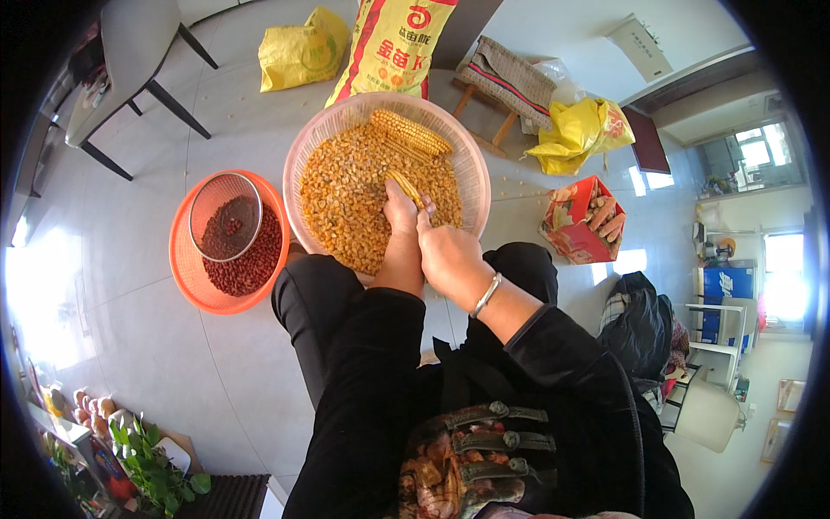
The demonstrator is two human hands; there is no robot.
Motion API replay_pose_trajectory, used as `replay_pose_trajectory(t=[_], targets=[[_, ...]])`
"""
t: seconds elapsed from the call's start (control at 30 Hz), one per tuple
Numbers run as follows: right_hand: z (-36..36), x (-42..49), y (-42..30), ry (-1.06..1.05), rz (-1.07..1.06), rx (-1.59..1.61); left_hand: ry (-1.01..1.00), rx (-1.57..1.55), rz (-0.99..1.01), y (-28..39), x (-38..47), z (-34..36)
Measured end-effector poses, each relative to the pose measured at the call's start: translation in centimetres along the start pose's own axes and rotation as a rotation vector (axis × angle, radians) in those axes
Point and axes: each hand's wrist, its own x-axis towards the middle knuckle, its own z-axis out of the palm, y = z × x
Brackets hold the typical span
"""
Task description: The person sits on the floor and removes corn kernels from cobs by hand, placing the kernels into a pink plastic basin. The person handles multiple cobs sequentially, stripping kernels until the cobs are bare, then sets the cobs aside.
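Observation:
A pale pink plastic basket (483, 188) full of loose corn kernels (343, 194) stands before my knees. Over the kernels, my left hand (402, 211) is closed around a corn cob (405, 187). My right hand (452, 256), with a bracelet at the wrist, presses against the cob's lower end; whether it also holds something is hidden. Several ears of corn (415, 133) lie at the basket's far right side, kernels still on the nearest visible one.
On the left, an orange basket (185, 285) holds red beans and a mesh strainer (224, 250). Yellow sacks (389, 58) stand beyond the corn. At right are a red box (564, 224) of cobs and a low wooden stool (499, 133). A chair (139, 58) stands upper left.

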Motion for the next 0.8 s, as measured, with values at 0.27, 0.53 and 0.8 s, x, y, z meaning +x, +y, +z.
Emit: replay_pose_trajectory(t=[0.27,0.53,0.8], targets=[[0.6,3.7,1.4,0.096,0.061,0.435,0.060,-0.035,0.091,-0.7,1.7,-0.5],[-0.5,4.5,1.2,-0.055,0.079,0.316,0.079,0.079,0.204,-2.0,3.1,-1.6],[-1.4,4.5,0.2,-0.042,-0.053,0.003,-0.064,0.092,0.067,-1.6,4.4,-2.3]])
